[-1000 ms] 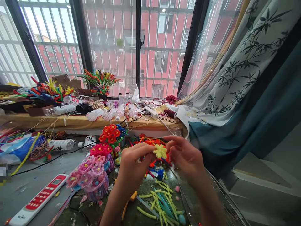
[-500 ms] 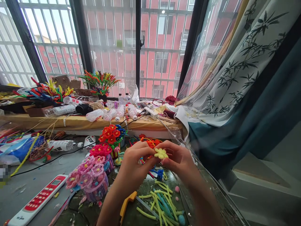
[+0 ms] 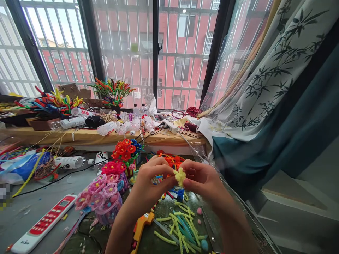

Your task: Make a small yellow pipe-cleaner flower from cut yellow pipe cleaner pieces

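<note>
A small yellow pipe-cleaner flower is pinched between both hands, just above the table. My left hand grips its left side with thumb and fingers closed. My right hand holds the right side, fingers curled round it. Below the hands lie loose yellow-green and blue pipe-cleaner pieces and small pom-poms. A yellow glue gun lies under my left forearm.
Pots of pink and red pipe-cleaner flowers stand to the left. A red-and-white power strip lies at front left. The window ledge carries bottles and more flower bunches. Scissors and a curtain are on the right.
Both hands have closed in tighter on the yellow flower, which now looks bunched rather than spread flat. The view shifted slightly, showing more of the glue gun.
</note>
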Available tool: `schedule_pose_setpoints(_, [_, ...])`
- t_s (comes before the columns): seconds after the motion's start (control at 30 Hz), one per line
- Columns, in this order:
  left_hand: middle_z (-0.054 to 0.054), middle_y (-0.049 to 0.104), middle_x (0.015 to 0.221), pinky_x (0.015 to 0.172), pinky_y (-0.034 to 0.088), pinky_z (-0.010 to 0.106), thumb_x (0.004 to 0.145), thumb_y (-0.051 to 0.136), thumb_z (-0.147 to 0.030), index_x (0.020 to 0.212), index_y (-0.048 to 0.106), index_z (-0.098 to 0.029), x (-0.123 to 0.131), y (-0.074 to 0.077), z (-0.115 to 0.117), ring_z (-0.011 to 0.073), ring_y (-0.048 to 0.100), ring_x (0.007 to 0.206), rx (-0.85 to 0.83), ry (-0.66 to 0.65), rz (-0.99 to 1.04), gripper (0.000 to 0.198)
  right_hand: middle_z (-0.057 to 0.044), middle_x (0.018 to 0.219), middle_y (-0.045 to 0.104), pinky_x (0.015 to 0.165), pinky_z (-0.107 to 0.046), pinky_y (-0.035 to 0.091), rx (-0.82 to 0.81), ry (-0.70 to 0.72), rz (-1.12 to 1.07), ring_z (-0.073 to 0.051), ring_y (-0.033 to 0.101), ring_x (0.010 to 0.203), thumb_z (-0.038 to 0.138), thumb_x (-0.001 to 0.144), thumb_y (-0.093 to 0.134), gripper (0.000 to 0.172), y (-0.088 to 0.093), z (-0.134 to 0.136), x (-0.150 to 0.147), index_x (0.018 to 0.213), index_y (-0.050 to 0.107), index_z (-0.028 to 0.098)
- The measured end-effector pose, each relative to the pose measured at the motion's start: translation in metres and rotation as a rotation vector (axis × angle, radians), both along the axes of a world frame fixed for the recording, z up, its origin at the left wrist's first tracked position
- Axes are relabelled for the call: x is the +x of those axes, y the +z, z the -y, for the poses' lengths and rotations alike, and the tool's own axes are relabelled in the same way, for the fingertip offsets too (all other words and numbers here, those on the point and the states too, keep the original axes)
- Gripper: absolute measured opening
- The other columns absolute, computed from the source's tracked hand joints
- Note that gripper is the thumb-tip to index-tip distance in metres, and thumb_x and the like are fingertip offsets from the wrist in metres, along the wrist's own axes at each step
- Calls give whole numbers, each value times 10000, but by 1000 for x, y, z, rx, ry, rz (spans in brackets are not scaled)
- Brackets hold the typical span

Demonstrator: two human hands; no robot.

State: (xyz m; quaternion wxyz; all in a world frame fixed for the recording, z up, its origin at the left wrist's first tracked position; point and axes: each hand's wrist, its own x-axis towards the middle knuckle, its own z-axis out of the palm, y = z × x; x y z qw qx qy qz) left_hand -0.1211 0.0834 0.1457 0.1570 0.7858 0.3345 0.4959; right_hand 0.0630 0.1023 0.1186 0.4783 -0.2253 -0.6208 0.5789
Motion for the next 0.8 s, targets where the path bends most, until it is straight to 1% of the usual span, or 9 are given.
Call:
schedule_pose_setpoints(0.13, [3,543,606,592,388,256,885,639,-497,661,710,-165,0,3,2,143,504,629,-25,-39,56,407,26,686,564,538,-223,372,-57,16,-50,-104,465,605,337,695,867,264,3,3,-5,832,693,194])
schedule_pose_setpoints(0.23, [1,528,603,592,389,258,878,641,-515,652,709,-160,1,4,4,142,496,625,-43,-42,77,426,37,659,559,528,-211,368,-99,13,-83,-87,450,574,309,682,875,259,3,4,-7,820,691,190])
schedule_pose_setpoints(0.37, [9,540,607,601,387,270,877,627,-540,675,728,-158,0,2,3,147,497,630,-45,-47,67,445,34,666,573,525,-218,375,-78,5,-65,-97,463,580,337,675,873,269,2,3,-7,805,686,194])
schedule_pose_setpoints(0.47, [12,570,605,603,380,276,889,623,-520,655,733,-166,-1,2,2,140,499,610,-33,-68,22,438,25,663,575,519,-222,357,-47,26,1,-103,473,586,391,720,839,264,2,2,-5,820,698,191])
schedule_pose_setpoints(0.6, [-3,536,545,587,353,283,867,644,-536,533,683,-181,-2,1,0,136,461,582,-13,-30,-18,488,40,617,526,518,-230,345,-31,82,72,-93,444,545,443,779,786,306,5,2,-3,942,732,190])
schedule_pose_setpoints(0.67, [-8,529,535,592,351,286,861,642,-554,525,683,-183,-3,0,-1,135,454,580,-19,-31,-21,502,22,699,554,525,-231,358,12,102,63,-91,448,570,426,789,782,280,6,3,-2,958,744,206])
schedule_pose_setpoints(0.73, [-6,546,546,602,359,287,862,642,-552,542,697,-181,-4,-2,-2,132,463,583,-35,-50,-20,493,-3,816,581,529,-231,363,66,105,53,-93,457,610,401,787,788,232,7,3,-2,925,752,218])
schedule_pose_setpoints(0.8, [1,565,556,601,366,288,859,648,-548,561,713,-181,-5,-3,-3,134,474,588,-45,-64,-14,477,-14,863,586,525,-234,359,84,99,61,-97,461,627,404,786,786,216,8,3,-2,877,745,213])
